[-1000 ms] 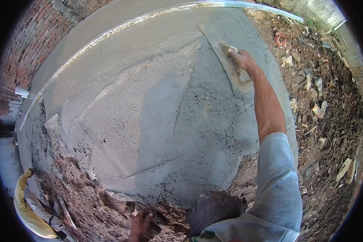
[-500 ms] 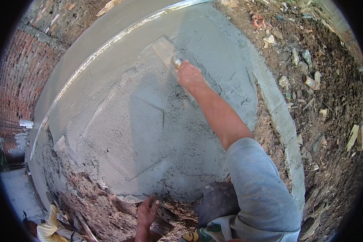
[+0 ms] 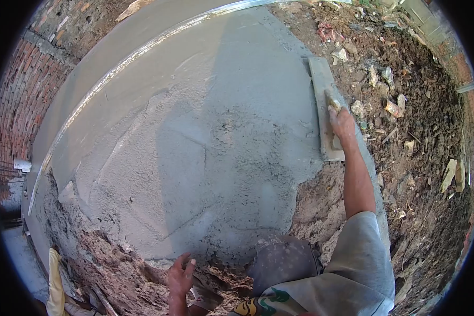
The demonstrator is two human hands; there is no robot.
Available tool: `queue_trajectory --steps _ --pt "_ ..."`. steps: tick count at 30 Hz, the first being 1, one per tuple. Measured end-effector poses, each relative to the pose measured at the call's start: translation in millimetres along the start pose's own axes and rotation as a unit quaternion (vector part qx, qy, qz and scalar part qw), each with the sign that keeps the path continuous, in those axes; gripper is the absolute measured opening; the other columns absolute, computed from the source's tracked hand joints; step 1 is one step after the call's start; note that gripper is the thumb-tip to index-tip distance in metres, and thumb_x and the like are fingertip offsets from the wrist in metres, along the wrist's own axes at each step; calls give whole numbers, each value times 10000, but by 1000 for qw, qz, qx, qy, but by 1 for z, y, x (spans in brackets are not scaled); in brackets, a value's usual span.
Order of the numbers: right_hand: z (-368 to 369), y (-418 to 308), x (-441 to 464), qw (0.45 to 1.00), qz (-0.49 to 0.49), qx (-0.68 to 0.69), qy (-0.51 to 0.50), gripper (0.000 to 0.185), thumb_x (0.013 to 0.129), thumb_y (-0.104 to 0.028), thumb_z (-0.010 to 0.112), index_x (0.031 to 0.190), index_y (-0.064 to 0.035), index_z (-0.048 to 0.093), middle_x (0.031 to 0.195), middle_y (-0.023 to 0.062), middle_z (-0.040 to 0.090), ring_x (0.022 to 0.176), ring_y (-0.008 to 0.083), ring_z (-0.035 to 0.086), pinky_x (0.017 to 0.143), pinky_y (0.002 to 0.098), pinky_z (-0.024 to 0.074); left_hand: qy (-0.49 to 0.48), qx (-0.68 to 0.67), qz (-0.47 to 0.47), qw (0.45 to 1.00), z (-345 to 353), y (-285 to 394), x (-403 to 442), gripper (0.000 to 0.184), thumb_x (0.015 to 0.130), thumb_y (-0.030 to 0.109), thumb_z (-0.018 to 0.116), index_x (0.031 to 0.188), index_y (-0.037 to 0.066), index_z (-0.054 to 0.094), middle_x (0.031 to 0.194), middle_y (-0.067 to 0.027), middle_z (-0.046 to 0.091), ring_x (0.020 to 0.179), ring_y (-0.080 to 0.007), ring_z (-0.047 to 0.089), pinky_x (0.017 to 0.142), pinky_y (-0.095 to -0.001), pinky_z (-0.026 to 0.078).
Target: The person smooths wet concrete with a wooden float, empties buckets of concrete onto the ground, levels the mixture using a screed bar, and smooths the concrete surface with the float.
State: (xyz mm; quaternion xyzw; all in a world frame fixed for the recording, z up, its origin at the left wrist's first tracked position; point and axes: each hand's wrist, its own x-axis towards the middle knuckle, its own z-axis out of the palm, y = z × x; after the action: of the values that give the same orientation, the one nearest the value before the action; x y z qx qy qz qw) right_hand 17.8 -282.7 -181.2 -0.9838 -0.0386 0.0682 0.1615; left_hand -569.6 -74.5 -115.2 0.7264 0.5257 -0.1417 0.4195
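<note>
My right hand (image 3: 343, 125) is closed round the handle of a long rectangular plastering trowel (image 3: 320, 87). Its blade lies flat at the right edge of the wet grey mortar (image 3: 279, 100), against the narrow mortar strip there. Part of the blade is hidden under my hand. My left hand (image 3: 181, 276) is low in the view, near the front edge of the mortar. Its fingers are partly bent and apart, with nothing in them. The mortar is smooth towards the back and rough in the middle, with lines and ridges.
A long shiny straight bar (image 3: 97, 87) crosses the mortar at the back left. Rubble-strewn soil (image 3: 416, 137) lies on the right, and a brick wall (image 3: 23, 100) stands at left. My knee (image 3: 282, 260) is at the front edge. A yellow sleeve (image 3: 55, 284) shows at lower left.
My right hand has swept the trowel rightward from the back middle of the mortar to its right edge, turning the blade nearly upright in view. My left hand stays near the front edge.
</note>
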Motion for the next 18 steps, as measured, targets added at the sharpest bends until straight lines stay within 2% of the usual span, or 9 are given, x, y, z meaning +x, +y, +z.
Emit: queue_trajectory --steps 2,5,8,11,13,15,17,18 --pt "18 51 35 996 -17 91 3 649 869 -524 550 1035 102 593 887 321 651 859 406 669 744 446 514 -20 -19 -18 999 4 -8 -1 386 876 279 637 1177 39 612 1060 -198 669 930 -331 668 797 -396 521" --pt "20 28 52 981 -33 188 -34 669 863 -545 554 951 116 616 749 249 649 677 344 666 621 426 504 -13 9 17 1000 6 -13 -1 384 876 279 636 1173 37 613 1056 -196 672 944 -331 667 813 -398 519" --pt "21 -24 56 958 -2 248 -146 649 870 -534 552 938 108 621 703 173 622 576 252 622 569 402 488 -2 -46 -24 999 -4 -6 -13 380 876 278 634 1169 36 613 1064 -198 669 958 -333 664 833 -403 516" --pt "34 -44 68 956 -48 235 -172 611 874 -516 558 927 90 620 659 133 597 531 200 583 559 387 476 14 -11 -15 1000 -10 -7 -17 374 875 278 634 1163 39 616 1065 -197 669 965 -337 662 844 -408 513" --pt "46 -57 63 955 -116 180 -206 579 887 -490 549 963 79 617 628 117 579 539 194 580 581 379 479 19 8 -13 1000 -5 -4 -13 374 874 281 634 1161 42 618 1058 -196 671 965 -341 661 844 -405 513" --pt "33 -86 21 948 -93 168 -254 581 888 -499 546 948 74 622 706 155 621 661 256 636 651 382 500 14 3 -2 1000 0 4 -9 375 874 287 634 1160 45 620 1053 -196 672 965 -343 660 843 -402 512" --pt "47 -94 -7 945 -204 82 -241 572 901 -479 534 1034 73 602 835 215 655 804 310 657 725 400 520 -2 -22 17 1000 5 17 -7 379 874 295 633 1159 46 622 1048 -196 673 964 -344 660 841 -400 511" --pt "45 -103 -33 932 -229 46 -276 554 913 -459 524 1070 70 574 879 237 652 835 320 655 759 416 525 -2 -16 27 1000 6 22 -7 377 876 291 632 1160 45 620 1048 -196 673 963 -343 660 842 -399 511"
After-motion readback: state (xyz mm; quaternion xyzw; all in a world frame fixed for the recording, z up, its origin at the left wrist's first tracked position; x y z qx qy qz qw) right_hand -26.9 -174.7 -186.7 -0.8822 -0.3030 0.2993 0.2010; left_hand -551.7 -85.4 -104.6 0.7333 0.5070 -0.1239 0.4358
